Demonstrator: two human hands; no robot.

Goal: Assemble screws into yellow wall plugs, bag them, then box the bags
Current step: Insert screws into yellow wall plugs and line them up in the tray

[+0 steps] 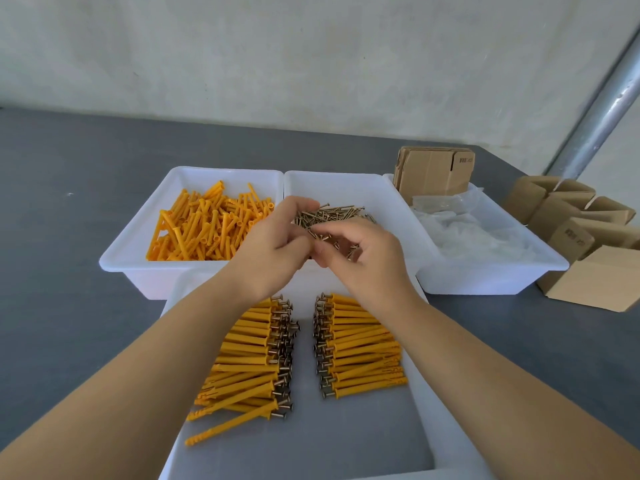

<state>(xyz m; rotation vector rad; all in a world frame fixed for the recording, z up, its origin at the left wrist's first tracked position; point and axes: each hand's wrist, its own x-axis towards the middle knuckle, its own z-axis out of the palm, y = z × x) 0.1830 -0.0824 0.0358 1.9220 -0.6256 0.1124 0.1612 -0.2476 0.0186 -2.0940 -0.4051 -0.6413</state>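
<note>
Both hands are meeting over the middle tray (377, 199) at the worktop's (69, 237) far edge: the left hand (277, 244) is clutching screws (332, 216), and the right hand (363, 258) is pinching one. Assembled plugs (360, 344) are lying in the near tray (426, 410).

Dark print on cardboard boxes (571, 241), too blurred to read.

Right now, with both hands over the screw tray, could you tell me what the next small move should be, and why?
Probably reach the left hand to the loose yellow wall plugs for one. The right hand seems to pinch a screw above the screw pile, and I see no plug in either hand; the finished rows show screws seated in plugs.
</note>
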